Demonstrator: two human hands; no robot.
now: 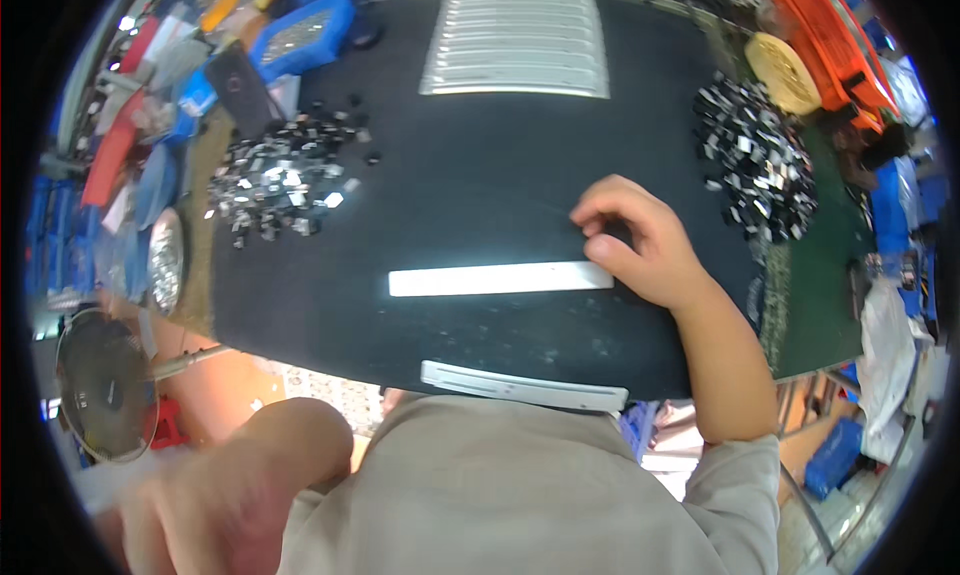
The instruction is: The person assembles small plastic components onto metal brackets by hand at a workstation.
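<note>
A black mat (480, 175) bears 2 shiny piles (285, 180) (757, 155) beyond a strip (490, 279).

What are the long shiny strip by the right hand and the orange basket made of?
The strip near the right hand looks like smooth metal: it is silvery, straight-edged and throws back white light, though a shiny coating over plastic is possible. The orange basket looks like hard plastic, probably moulded, because its bright colour seems even.

Left hand (205, 505) blurry, partly beyond the lower edge
</note>
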